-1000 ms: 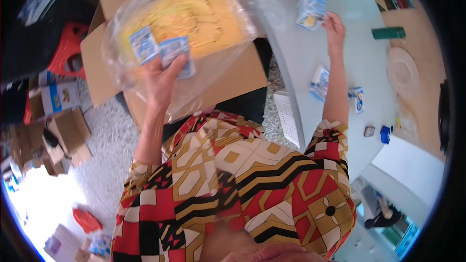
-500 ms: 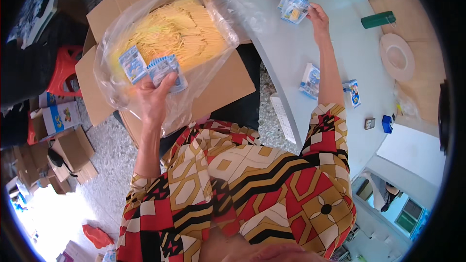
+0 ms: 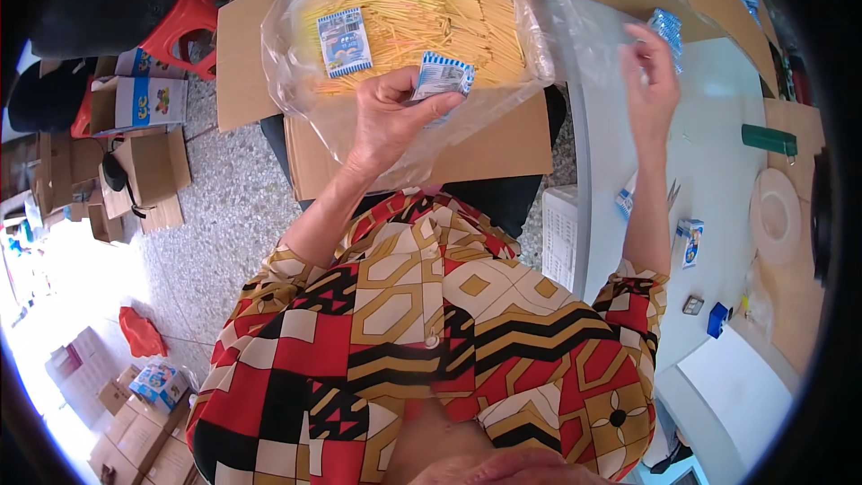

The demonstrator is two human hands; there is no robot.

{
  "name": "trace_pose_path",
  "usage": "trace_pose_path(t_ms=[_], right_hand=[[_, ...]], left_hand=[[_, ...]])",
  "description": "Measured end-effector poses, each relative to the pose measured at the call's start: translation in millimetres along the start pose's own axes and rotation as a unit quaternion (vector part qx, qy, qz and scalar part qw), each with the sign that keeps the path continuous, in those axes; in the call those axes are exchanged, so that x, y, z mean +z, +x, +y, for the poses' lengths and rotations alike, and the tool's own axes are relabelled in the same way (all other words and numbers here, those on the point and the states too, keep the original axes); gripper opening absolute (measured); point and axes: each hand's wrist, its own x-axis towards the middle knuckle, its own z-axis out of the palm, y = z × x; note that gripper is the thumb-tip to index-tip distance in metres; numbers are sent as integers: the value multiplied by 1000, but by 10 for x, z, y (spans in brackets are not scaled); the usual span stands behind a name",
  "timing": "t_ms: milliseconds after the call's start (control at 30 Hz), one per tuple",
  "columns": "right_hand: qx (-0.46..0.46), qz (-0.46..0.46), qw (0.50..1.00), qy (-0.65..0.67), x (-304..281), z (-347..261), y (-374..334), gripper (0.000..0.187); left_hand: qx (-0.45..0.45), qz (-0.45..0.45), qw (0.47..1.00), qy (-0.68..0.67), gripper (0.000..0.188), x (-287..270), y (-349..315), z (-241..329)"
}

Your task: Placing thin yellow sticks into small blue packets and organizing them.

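Observation:
My left hand [image 3: 392, 117] is closed on a small stack of blue-and-white packets [image 3: 444, 77], pinched between thumb and fingers. It hovers over the near side of a cardboard box lined with a clear plastic bag [image 3: 285, 40]. Inside lies a mass of thin yellow sticks [image 3: 422, 4]. A single blue-and-white packet [image 3: 344, 43] rests on the sticks, apart from my hand. Over the grey table's far part, my right hand [image 3: 653, 76] is raised with fingers apart and nothing visible in it. Just beyond its fingers is a pile of blue packets [image 3: 666, 38], partly hidden.
Along the table's right side are a green case [image 3: 769, 140], a round pale lid-like disc [image 3: 776, 218], a small printed box [image 3: 690, 242] and scissors [image 3: 673, 193]. A red stool [image 3: 186, 27] and open cartons [image 3: 148, 166] stand left. Another carton [image 3: 723, 0] rises behind the table.
My view has shifted, so the scene sits differently. My right hand has come off the packet pile. One packet that was at my left hand now lies on the sticks.

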Motion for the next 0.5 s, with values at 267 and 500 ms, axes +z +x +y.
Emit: trace_pose_path(t_ms=[267,500], right_hand=[[-204,-136,969,2,635,-1095,-170,26],[-219,-123,967,-32,785,-1164,-262,22]], left_hand=[[106,11,985,137,12,-7,-14,17],[151,22,967,204,12,-53,-39,-14]])
